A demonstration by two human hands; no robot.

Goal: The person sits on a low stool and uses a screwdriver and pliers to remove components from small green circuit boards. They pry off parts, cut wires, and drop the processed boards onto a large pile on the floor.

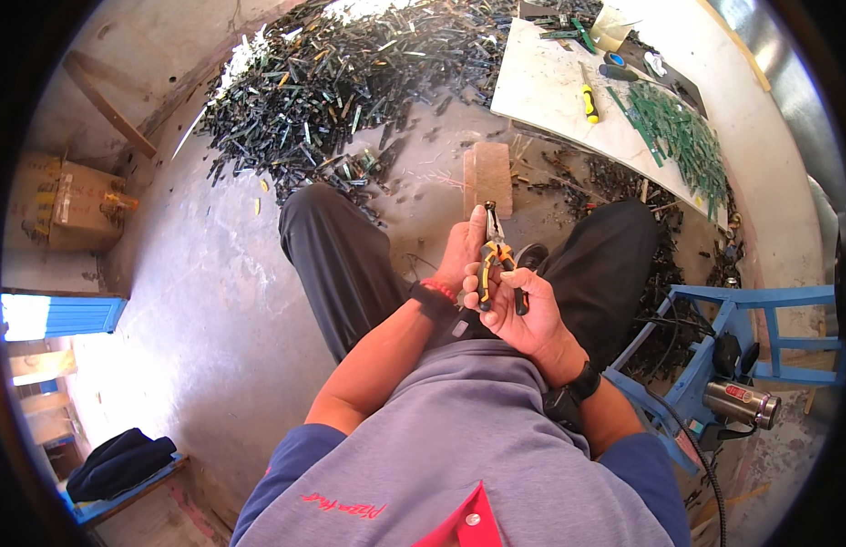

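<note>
Above my lap I hold a pair of pliers (494,256) with orange-and-black handles, jaws pointing away from me. My right hand (530,319) is closed around the handles, its thumb lying across one of them. My left hand (459,252), with a red bead bracelet, is closed beside the jaws, its thumb stretched along them. A small dark bit shows at the jaw tips; whether the left fingers pinch it is hidden. Just beyond the pliers a reddish-brown brick (488,173) lies on the floor between my knees.
A large heap of dark strips (323,109) covers the floor ahead. At the right, a pale board (550,87) bears a yellow screwdriver (589,102) and green strips (685,146). A blue stool frame (776,294) and steel flask (742,404) are nearby. Left stands a cardboard box (84,208).
</note>
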